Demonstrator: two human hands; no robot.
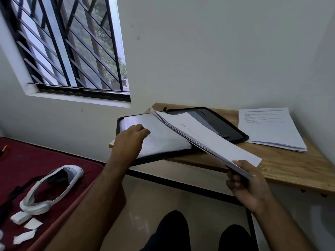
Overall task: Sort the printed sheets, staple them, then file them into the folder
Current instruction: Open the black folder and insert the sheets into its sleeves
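Note:
A black zip folder [233, 131] lies open on the wooden table, its left half hanging over the table's left edge. That left half carries a white plastic sleeve [163, 134]. My left hand [131, 138] rests on the sleeve with its fingers curled at the sleeve's near-left part. My right hand [244, 183] pinches the near end of a stack of white sheets [204, 136], held tilted above the folder with its far end over the folder's spine. A second pile of printed sheets [270, 129] lies flat on the table to the right of the folder.
The wooden table [290, 165] stands against a white wall, on a black frame. A maroon bed [36, 160] at the left holds a white headset [52, 187] and scraps of white paper. A barred window is at the upper left. My knees show below.

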